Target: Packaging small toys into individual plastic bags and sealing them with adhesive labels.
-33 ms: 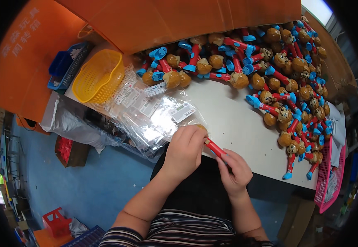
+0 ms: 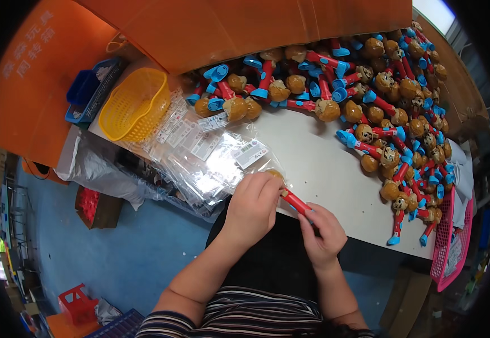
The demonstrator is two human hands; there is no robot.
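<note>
Just past the table's near edge, both hands hold one toy figure with a red stick-like body and a brown head. My left hand is closed around its head end, and the fingers cover most of the head. The right hand pinches the lower end of the red body, hiding the feet. Clear plastic bags with printed white labels lie in a stack beside my left hand, the nearest one reaching up to the fingers. Whether the head is inside that bag, I cannot tell.
Many similar figures with blue feet are heaped across the back and right of the white table. A yellow basket stands at the left, a pink basket at the right edge. An orange panel rises behind.
My right hand and the lower end of the toy figure have shifted very slightly to the right. The left hand stays where it was.
</note>
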